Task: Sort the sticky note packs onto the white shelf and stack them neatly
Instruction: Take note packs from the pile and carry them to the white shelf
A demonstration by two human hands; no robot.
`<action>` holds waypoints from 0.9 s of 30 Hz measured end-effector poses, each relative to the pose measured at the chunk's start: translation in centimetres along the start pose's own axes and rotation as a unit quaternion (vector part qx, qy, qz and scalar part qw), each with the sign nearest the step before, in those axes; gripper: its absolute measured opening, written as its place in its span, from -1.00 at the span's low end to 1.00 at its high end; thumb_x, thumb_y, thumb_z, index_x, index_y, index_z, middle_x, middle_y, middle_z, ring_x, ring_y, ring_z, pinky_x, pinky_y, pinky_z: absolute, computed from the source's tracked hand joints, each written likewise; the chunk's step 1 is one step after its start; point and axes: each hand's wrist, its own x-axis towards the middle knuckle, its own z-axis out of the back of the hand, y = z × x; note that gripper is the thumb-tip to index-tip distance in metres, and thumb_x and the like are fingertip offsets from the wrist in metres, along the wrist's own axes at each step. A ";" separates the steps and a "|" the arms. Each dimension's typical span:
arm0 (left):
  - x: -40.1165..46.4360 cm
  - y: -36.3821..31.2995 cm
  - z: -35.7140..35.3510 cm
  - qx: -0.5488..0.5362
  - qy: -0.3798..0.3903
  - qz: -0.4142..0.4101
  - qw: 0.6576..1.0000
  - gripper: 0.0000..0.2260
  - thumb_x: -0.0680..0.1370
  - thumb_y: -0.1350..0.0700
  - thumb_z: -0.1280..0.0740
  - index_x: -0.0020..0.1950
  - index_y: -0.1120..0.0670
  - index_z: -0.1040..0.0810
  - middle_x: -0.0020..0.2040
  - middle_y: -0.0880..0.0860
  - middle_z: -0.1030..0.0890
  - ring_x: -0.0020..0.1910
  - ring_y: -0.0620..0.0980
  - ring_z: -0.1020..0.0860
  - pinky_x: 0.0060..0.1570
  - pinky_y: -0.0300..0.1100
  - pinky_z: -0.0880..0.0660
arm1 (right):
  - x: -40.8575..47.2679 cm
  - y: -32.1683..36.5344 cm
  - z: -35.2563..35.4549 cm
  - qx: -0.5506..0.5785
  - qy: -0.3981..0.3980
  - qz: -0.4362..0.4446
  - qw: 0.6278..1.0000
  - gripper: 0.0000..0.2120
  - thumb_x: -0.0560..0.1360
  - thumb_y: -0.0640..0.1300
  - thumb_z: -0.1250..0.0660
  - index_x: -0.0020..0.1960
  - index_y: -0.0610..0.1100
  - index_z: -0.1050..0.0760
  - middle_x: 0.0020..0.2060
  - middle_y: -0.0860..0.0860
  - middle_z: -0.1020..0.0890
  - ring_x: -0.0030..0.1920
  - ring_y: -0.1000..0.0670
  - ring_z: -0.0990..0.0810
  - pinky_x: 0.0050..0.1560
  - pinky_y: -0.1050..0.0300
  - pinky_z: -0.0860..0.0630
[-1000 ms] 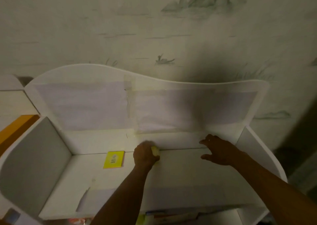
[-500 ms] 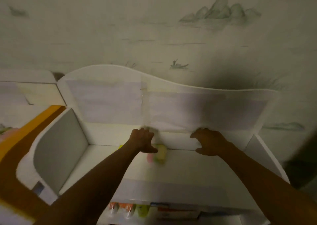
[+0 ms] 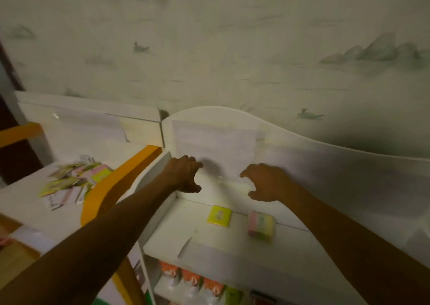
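Observation:
A flat yellow sticky note pack (image 3: pixel 219 215) lies on the top board of the white shelf (image 3: pixel 209 242), near its back panel. Just right of it stands a thicker pink, green and yellow pack (image 3: pixel 260 226). My left hand (image 3: pixel 186 173) hovers above the shelf's left end, fingers spread and empty. Empty too, my right hand (image 3: pixel 265 183) hangs with curled, parted fingers above the thick pack. A loose heap of sticky note packs (image 3: pixel 72 181) covers the lower white table at the left.
An orange curved rail (image 3: pixel 116 183) separates the table from the shelf. The shelf's wavy back panel (image 3: pixel 325 162) stands against patterned wallpaper. Orange and green packages (image 3: pixel 195 281) fill the level below the top board.
My left hand has let go of the thick pack, which now rests on the shelf. Both hands have lifted off the board, and the view has swung left, showing the table's heap.

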 end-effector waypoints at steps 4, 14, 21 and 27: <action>-3.8 7.1 0.7 -0.020 -0.038 0.044 0.998 -0.37 0.43 -0.25 -0.34 0.43 -0.06 -0.32 0.38 0.01 -0.42 0.35 0.05 -0.36 0.23 -0.01 -0.36 | 3.4 5.8 2.9 0.004 -0.013 0.017 1.000 -0.42 0.48 0.10 -0.30 0.46 0.10 -0.23 0.41 0.05 -0.33 0.36 -0.07 -0.36 0.28 -0.02 -0.36; -16.7 28.0 -1.0 -0.049 -0.053 0.153 0.986 -0.38 0.42 -0.27 -0.34 0.40 -0.05 -0.35 0.37 0.01 -0.43 0.34 0.04 -0.38 0.19 0.00 -0.41 | 11.1 25.2 9.0 0.047 -0.050 0.063 0.996 -0.44 0.48 0.11 -0.33 0.44 0.08 -0.29 0.36 0.00 -0.40 0.29 -0.08 -0.44 0.21 -0.05 -0.44; -24.3 40.5 -4.2 -0.035 -0.029 0.210 0.977 -0.36 0.43 -0.31 -0.32 0.41 -0.03 -0.34 0.38 0.02 -0.43 0.33 0.04 -0.40 0.07 -0.08 -0.43 | 16.7 37.6 10.7 0.031 -0.057 0.088 0.994 -0.41 0.47 0.12 -0.33 0.45 0.10 -0.25 0.42 0.00 -0.34 0.38 -0.11 -0.36 0.24 -0.07 -0.39; -25.0 46.8 -7.2 -0.069 -0.043 0.216 0.973 -0.37 0.43 -0.28 -0.35 0.40 0.01 -0.36 0.35 0.03 -0.46 0.27 0.02 -0.44 0.11 -0.11 -0.50 | 21.7 43.3 10.7 0.011 -0.043 0.095 0.994 -0.42 0.48 0.10 -0.31 0.45 0.10 -0.24 0.39 0.00 -0.37 0.36 -0.11 -0.38 0.22 -0.07 -0.40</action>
